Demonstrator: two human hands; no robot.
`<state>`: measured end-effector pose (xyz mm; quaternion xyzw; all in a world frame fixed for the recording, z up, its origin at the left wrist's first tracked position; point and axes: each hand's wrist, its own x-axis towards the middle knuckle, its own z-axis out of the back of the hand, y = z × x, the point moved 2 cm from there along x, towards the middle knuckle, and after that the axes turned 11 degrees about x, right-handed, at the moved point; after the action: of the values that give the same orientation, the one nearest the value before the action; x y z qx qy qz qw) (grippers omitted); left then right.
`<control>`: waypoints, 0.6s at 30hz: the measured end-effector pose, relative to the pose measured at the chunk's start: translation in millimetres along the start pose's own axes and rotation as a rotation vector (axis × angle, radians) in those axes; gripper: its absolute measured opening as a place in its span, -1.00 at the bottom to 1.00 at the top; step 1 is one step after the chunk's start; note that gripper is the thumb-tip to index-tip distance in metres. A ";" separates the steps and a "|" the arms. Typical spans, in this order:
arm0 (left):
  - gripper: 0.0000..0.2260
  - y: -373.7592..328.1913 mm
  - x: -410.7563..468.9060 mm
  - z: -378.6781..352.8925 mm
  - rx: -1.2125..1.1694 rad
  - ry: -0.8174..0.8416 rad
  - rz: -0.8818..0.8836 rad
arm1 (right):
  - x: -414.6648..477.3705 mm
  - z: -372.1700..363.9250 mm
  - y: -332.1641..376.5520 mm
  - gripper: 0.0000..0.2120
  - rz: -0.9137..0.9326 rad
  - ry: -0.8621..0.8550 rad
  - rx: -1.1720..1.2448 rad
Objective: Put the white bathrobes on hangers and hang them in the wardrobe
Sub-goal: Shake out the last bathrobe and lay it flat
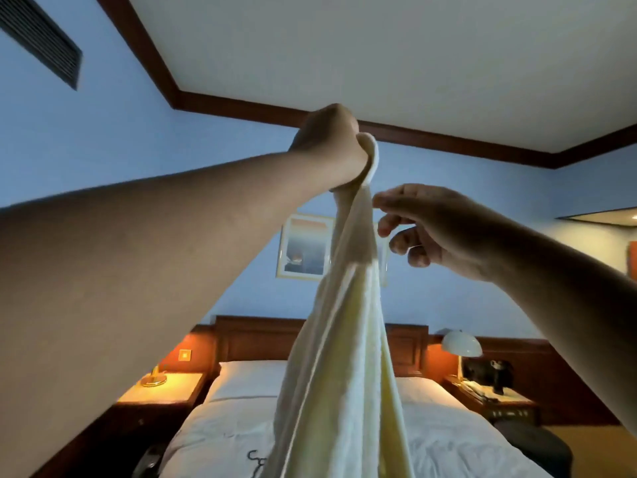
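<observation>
In the head view, the white bathrobe point(344, 357) is held up in the middle of the frame. Its bunched top is gripped in the left hand point(327, 146), whose fingers are curled tightly round the cloth just above centre. From there the robe hangs in long folds down to the bottom edge of the frame, in front of the bed point(448, 453).

The right hand point(437, 229) is raised at centre right, just beside the upper part of the robe. Its fingers point(389, 225) are bent and spread apart. A thin strand is seen across them, but whether anything is pinched cannot be told.

A wooden headboard point(258, 339) is seen behind the bed, and a framed picture point(303, 246) on the blue wall above it, partly hidden by the robe. A lit nightstand point(162, 388) is seen at lower left, a white-shaded lamp point(461, 343) at lower right and a dark vent point(41, 39) at upper left.
</observation>
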<state>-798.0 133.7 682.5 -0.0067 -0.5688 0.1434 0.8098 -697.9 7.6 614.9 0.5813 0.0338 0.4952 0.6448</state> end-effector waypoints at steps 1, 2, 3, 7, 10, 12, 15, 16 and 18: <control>-0.79 1.3 -0.7 13.2 0.033 -0.001 0.007 | -10.2 -18.1 15.7 -0.70 0.004 0.048 -0.029; -0.81 3.1 1.3 25.3 0.038 -0.007 0.022 | -18.5 -32.3 28.6 -0.67 -0.002 0.066 -0.088; -0.85 4.8 3.3 38.1 0.024 -0.021 0.037 | -24.9 -45.5 39.8 -0.60 -0.012 0.062 -0.152; -0.93 19.9 5.9 92.3 -0.023 -0.068 0.087 | -38.6 -97.1 76.7 -0.19 -0.061 0.028 -0.238; -0.87 43.1 5.8 132.3 0.117 -0.063 0.074 | -36.3 -135.6 107.5 -0.46 0.088 -0.030 -0.328; -0.84 61.5 4.9 153.4 0.208 -0.062 0.066 | -29.9 -149.9 120.9 -0.79 0.233 -0.116 -0.471; -0.78 97.8 4.8 192.9 0.267 -0.071 0.035 | -12.8 -185.3 119.6 -0.89 0.199 -0.141 -0.633; -0.76 106.2 3.7 200.5 0.282 -0.063 0.017 | -5.3 -190.1 113.9 -0.89 0.161 -0.153 -0.658; -0.74 133.3 3.4 219.3 0.332 -0.030 -0.035 | 11.1 -202.6 107.2 -0.86 0.118 -0.213 -0.634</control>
<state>-1029.4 229.0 739.8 0.1391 -0.5494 0.2213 0.7936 -882.0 142.4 639.5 0.4012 -0.2233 0.4539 0.7636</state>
